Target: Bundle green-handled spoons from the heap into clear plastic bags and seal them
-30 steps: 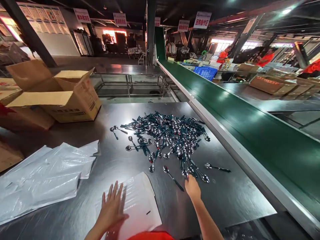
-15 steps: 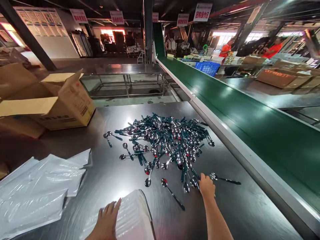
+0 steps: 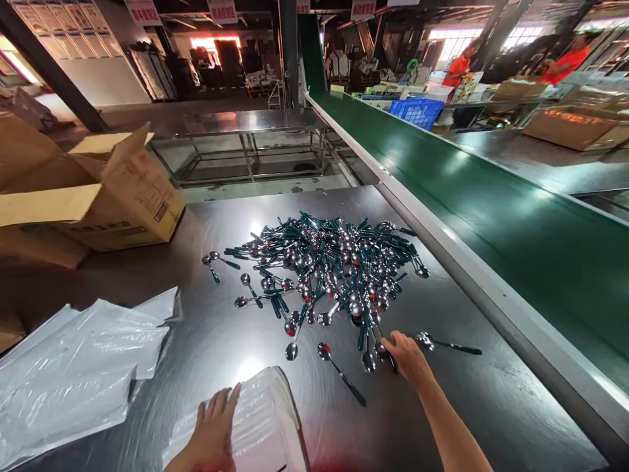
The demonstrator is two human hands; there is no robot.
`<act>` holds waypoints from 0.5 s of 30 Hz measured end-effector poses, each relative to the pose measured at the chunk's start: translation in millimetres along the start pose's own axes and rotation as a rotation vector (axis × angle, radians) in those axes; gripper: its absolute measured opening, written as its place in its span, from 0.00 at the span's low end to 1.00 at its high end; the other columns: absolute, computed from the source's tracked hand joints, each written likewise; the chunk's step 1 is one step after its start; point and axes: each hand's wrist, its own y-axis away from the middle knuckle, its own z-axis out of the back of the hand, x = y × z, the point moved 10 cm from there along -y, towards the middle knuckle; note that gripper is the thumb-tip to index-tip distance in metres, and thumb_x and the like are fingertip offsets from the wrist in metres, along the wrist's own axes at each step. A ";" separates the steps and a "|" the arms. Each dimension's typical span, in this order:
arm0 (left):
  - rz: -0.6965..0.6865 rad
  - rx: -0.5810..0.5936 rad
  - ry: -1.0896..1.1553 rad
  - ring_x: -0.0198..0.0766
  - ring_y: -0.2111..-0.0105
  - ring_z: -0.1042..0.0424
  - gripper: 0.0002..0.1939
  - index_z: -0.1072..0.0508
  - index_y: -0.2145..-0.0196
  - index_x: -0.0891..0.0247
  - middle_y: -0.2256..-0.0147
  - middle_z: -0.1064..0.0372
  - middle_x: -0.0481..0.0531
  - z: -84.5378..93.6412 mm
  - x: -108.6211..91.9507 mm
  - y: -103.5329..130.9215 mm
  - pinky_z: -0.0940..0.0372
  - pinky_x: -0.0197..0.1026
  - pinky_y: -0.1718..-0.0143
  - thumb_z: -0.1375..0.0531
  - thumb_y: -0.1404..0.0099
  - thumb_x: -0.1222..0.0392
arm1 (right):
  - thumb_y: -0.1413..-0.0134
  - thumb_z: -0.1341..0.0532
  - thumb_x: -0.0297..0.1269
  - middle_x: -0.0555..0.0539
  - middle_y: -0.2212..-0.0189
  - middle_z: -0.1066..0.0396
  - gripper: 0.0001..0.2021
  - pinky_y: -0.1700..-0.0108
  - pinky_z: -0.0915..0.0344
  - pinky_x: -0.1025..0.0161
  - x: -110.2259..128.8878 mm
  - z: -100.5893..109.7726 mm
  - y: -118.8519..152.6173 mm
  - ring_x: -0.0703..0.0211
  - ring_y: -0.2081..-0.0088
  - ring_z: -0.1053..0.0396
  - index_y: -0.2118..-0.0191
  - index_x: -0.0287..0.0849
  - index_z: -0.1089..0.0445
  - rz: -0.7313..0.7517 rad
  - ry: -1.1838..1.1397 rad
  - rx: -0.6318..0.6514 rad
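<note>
Beyond the right edge of my brushed-metal table (image 3: pixel 417 419), the long green conveyor belt (image 3: pixel 491 216) slopes away behind its pale rail. An open brown cardboard box (image 3: pixel 135 203) stands at the table's far left, with overlapping glossy white plastic bags (image 3: pixel 73 360) nearer me. The heap of silver metal spoons with dark green handles (image 3: pixel 334 262) sprawls mid-table. A white plastic packet (image 3: pixel 265 413) lies at the near edge.

Those spoons look tangled, so tugging one could drag neighbours loose; on such smooth metal they might skid. Uneven pressure could make the packet slip too.

My left hand (image 3: pixel 211 426) lies over the packet, fingers extended, not wrapped around anything visible. My right hand (image 3: pixel 407 354) reaches forward and inward, fingers bunched narrow at the heap's near edge; I cannot tell whether they pinch a handle. Smallest, one stray spoon (image 3: pixel 341 373) lies apart, left of that hand.
</note>
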 end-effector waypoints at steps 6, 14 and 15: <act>-0.002 0.006 0.001 0.54 0.33 0.63 0.67 0.64 0.34 0.64 0.32 0.64 0.66 1.9 -0.2 2.4 0.66 0.55 0.36 0.34 0.68 0.65 | 0.44 0.47 0.23 0.47 0.57 0.29 0.14 0.53 0.42 0.62 20.1 -5.4 1.5 0.55 0.56 0.34 0.63 0.48 0.27 0.096 -0.134 0.053; -0.012 -0.051 -0.062 0.54 0.33 0.60 0.63 0.63 0.34 0.66 0.32 0.61 0.64 -3.2 2.8 -1.2 0.63 0.55 0.36 0.38 0.67 0.67 | 0.38 0.53 0.37 0.32 0.63 0.28 0.17 0.62 0.35 0.53 -88.8 16.8 39.3 0.42 0.60 0.28 0.52 0.33 0.35 -0.787 -0.162 -0.047; -0.021 -0.066 -0.068 0.54 0.33 0.59 0.61 0.62 0.34 0.66 0.33 0.60 0.63 -4.0 3.5 -2.3 0.62 0.56 0.36 0.39 0.65 0.67 | 0.37 0.57 0.37 0.30 0.64 0.28 0.20 0.65 0.34 0.53 -111.2 18.6 51.8 0.41 0.62 0.27 0.49 0.29 0.37 -0.947 -0.164 -0.063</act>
